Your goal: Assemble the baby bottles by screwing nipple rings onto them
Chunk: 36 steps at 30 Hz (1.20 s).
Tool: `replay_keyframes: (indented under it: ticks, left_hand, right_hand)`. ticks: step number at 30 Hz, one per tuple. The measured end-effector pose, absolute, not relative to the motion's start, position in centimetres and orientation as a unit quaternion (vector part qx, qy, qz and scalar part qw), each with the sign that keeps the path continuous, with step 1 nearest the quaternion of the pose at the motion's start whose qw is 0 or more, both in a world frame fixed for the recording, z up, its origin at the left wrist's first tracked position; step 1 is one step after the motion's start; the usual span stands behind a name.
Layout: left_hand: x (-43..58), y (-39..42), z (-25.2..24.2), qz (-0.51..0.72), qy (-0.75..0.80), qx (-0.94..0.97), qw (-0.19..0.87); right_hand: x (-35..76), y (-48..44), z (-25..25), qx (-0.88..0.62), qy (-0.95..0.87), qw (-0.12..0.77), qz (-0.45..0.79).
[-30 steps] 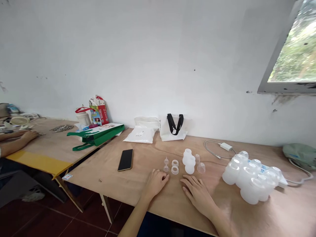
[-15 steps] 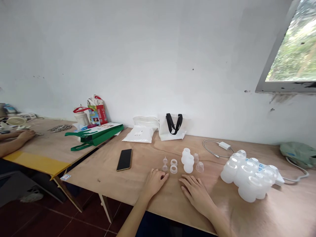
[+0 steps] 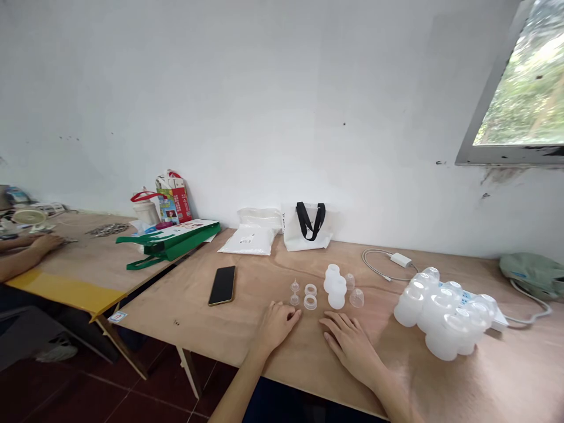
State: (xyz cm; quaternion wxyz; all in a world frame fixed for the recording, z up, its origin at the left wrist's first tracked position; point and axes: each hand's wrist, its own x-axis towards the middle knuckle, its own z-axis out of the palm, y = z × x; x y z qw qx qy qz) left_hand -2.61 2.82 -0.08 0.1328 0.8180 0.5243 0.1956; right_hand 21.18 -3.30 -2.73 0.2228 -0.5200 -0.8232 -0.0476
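My left hand (image 3: 275, 326) rests on the wooden table, fingers loosely curved, holding nothing. My right hand (image 3: 349, 343) lies flat beside it with its fingers spread and nothing in them. Just beyond the left hand sit clear bottle nipples (image 3: 295, 286) and two white screw rings (image 3: 310, 302). White bottle bodies (image 3: 336, 292) stand close together ahead of the right hand, with two clear dome caps (image 3: 356, 298) at their right. Farther right is a cluster of several white bottles (image 3: 445, 311) with clear caps on.
A phone (image 3: 222, 285) lies at the left. White plastic packages (image 3: 252, 238) and a white bag with black handles (image 3: 306, 238) are by the wall. A charger cable (image 3: 374, 267) and a green cloth item (image 3: 531, 273) are at the right. Another person's hand (image 3: 47, 241) is on the neighbouring table.
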Motion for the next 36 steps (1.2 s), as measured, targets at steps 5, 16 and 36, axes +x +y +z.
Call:
replay_keyframes:
  ticks: [5,16,36]
  left_hand:
    - [-2.64,2.92,-0.3,0.2,0.522,0.819,0.131]
    - [-2.6,2.92,-0.41,0.194,0.526,0.819,0.125]
    - [-2.31,2.59,0.15,0.186,0.537,0.812,0.13]
  right_hand:
    - [21.13,-3.3,-2.62,-0.523,-0.824,0.214,-0.032]
    - [21.16,-3.36,-2.42,-0.523,-0.826,0.21,-0.024]
    - [21.31,-3.39,-2.11,-0.524,-0.827,0.201,-0.016]
